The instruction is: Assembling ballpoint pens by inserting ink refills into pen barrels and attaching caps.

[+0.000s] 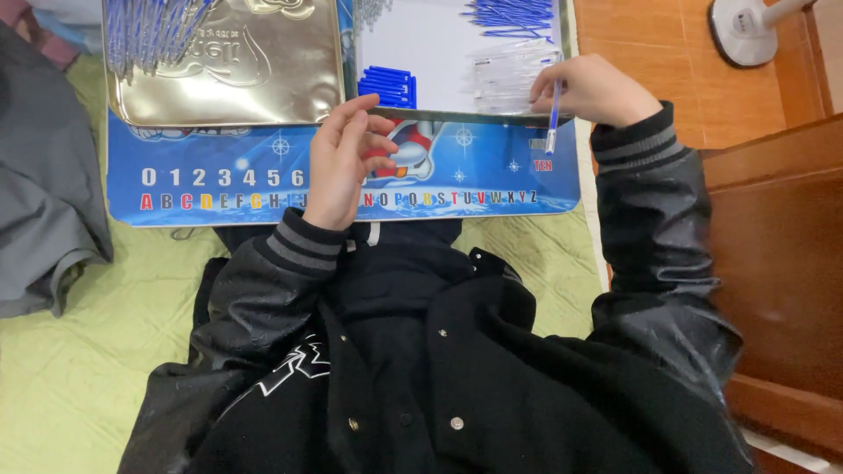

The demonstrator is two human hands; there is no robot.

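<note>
Blue and clear plastic make up the pen [554, 116] pinched in the right hand [594, 89], which rests at the near right edge of an open tin case [457, 115]. The pen's long axis runs almost straight toward the person, tilted slightly, with its lower end hanging just over the case edge above a blue lap board [219, 189] printed with coloured letters and numerals. Its upper end is hidden inside the fingers, which are curled together around it.

The left hand [342, 158] lies on the board near its middle, fingers loosely curled inward; whether they grip anything cannot be told.

Inside the case lie a heap of clear pen barrels [505, 79] just beside the right hand, a small stack of blue caps [388, 85] to the left, and a pile of blue refills [511, 17] farther back. A gold-coloured embossed lid [237, 79] sits on the left side, with another bundle of refills [149, 31] on it. Both sleeves are black with grey striped cuffs.
</note>
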